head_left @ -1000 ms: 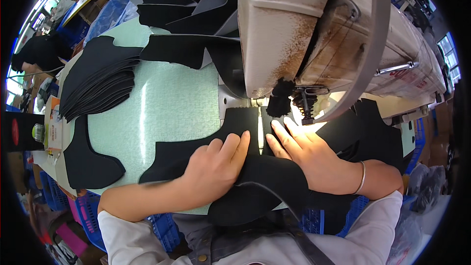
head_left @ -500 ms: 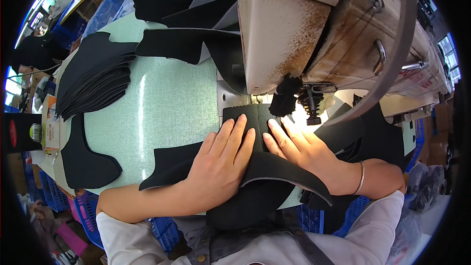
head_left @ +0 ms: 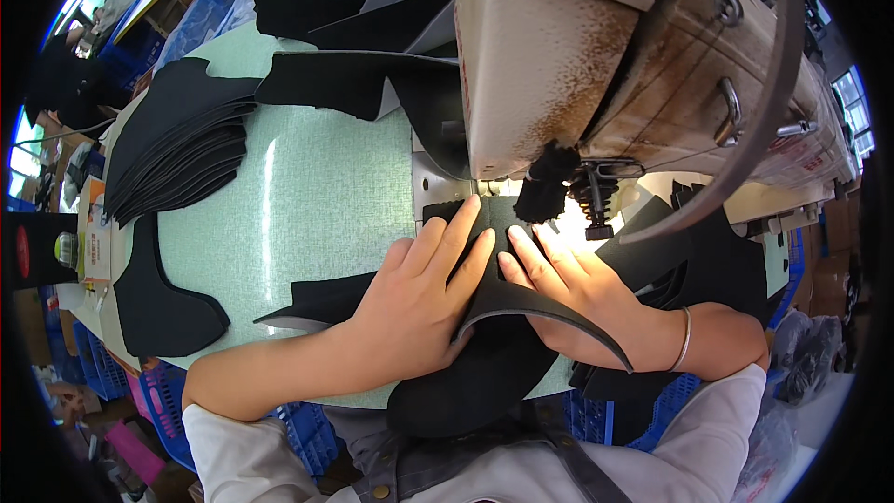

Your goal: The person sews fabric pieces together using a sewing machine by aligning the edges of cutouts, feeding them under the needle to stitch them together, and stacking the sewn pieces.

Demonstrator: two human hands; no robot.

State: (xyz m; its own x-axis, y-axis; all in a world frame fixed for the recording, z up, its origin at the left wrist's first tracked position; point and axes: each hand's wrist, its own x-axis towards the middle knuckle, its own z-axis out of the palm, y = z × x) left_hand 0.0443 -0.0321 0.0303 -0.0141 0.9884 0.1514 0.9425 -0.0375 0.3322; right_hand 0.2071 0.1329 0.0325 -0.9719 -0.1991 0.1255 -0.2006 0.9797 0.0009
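Observation:
A black foam-like fabric piece (head_left: 495, 212) with a seam line down it lies under the head of a beige sewing machine (head_left: 549, 56). On its left part my left hand (head_left: 414, 303) rests with fingers stretched and apart, the index fingertip close to the lit needle area. To the right of the seam my right hand (head_left: 587, 307) lies with its fingers extended on the same fabric. A loose flap of it curls up between my hands and over part of the right one. The needle and presser foot are mostly hidden behind the machine head and a black fuzzy pad (head_left: 545, 184).
On the pale green table (head_left: 326, 186) a fanned stack of black cut pieces (head_left: 186, 149) lies at the left, with a curved black piece (head_left: 168, 307) nearer. More black pieces (head_left: 363, 84) are heaped behind. Blue baskets (head_left: 312, 438) stand below the table's near edge.
My left hand has slid forward a little, its index finger now reaching nearer the machine. The fabric's left end has shifted slightly left and tilted up. My right hand has hardly moved.

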